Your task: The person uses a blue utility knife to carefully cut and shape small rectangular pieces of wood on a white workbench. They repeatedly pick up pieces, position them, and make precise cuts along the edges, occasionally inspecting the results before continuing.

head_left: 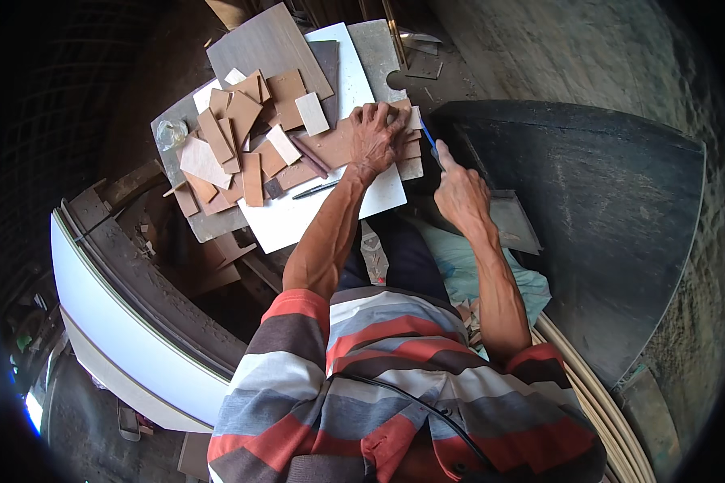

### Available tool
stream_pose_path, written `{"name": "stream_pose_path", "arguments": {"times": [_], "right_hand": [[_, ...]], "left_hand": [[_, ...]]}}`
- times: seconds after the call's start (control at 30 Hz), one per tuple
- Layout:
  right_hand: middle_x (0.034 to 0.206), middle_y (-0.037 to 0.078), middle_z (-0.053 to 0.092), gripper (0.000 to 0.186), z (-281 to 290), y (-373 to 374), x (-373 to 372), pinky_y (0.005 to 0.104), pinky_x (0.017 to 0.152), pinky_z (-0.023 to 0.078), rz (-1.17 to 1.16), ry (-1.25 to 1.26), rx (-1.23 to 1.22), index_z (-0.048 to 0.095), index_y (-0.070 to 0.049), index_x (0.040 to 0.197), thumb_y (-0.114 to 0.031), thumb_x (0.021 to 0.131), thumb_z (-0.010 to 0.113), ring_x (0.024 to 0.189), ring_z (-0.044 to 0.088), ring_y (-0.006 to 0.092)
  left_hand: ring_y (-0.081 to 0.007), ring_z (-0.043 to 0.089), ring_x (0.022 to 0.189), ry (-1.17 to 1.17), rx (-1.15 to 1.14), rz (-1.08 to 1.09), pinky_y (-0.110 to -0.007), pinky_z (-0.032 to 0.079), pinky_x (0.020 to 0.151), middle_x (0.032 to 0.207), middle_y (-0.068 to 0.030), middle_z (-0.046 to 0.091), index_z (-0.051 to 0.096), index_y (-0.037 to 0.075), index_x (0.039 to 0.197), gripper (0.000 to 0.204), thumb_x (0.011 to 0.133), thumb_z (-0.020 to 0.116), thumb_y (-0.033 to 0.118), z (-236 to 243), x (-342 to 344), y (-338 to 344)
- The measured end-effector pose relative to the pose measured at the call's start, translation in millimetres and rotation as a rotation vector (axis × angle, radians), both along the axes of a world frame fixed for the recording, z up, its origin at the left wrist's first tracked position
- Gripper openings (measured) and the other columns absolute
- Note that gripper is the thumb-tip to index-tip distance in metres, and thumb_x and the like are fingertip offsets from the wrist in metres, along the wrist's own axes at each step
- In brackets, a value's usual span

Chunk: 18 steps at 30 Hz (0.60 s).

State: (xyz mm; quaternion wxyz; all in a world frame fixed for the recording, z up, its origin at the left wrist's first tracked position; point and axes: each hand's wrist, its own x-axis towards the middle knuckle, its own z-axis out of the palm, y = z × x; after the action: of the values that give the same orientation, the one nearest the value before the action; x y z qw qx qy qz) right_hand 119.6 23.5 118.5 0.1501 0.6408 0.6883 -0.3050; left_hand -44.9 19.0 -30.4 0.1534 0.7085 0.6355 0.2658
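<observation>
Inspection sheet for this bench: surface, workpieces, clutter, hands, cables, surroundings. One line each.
Surface: grey board with white board on it.
Workpieces: brown strip; blue tool, type unclear.
Clutter: brown and white offcuts, loosely piled; pen-like tool; clear container.
Hands: left hand on the brown strip; right hand grips the blue tool.
Cables: black cord across striped shirt.
Surroundings: dark panel right; white-faced panel left; pale green cloth.
</observation>
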Motion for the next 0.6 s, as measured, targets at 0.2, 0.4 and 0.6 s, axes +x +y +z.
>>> {"name": "stream_pose_path", "arguments": {"times": [0.2, 0.4, 0.6], "right_hand": [[0.088, 0.032, 0.067, 0.070, 56, -23, 7, 0.0562, 0.086, 0.050, -0.033, -0.067, -0.155, 0.041, -0.012, 0.149, -0.004, 0.081, 0.054, 0.091, 0.066, 0.0496], [0.083, 0.032, 0.067, 0.067, -3, -6, 0, 0.0565, 0.084, 0.050, -0.026, 0.032, 0.004, 0.042, -0.014, 0.149, -0.005, 0.083, 0.054, 0.087, 0.066, 0.0501], [0.090, 0.033, 0.067, 0.057, 62, -30, 10, 0.0565, 0.083, 0.049, -0.014, -0.059, -0.103, 0.045, -0.018, 0.147, -0.009, 0.091, 0.052, 0.091, 0.064, 0.0506]], "left_hand": [[-0.0286, 0.046, 0.107, 0.030, 0.035, 0.003, -0.048, 0.032, 0.096, 0.111, -0.0052, 0.056, 0.067, 0.021, 0.125, 0.041, 0.084, 0.070, 0.030, 0, 0, 0], [-0.0281, 0.047, 0.107, 0.007, 0.020, -0.004, -0.048, 0.032, 0.096, 0.109, -0.0048, 0.056, 0.068, 0.021, 0.123, 0.041, 0.084, 0.070, 0.033, 3, 1, 0], [-0.0276, 0.047, 0.103, 0.040, 0.072, 0.015, -0.047, 0.033, 0.092, 0.106, -0.0053, 0.055, 0.068, 0.019, 0.122, 0.041, 0.083, 0.071, 0.033, -4, -3, 1]]}}
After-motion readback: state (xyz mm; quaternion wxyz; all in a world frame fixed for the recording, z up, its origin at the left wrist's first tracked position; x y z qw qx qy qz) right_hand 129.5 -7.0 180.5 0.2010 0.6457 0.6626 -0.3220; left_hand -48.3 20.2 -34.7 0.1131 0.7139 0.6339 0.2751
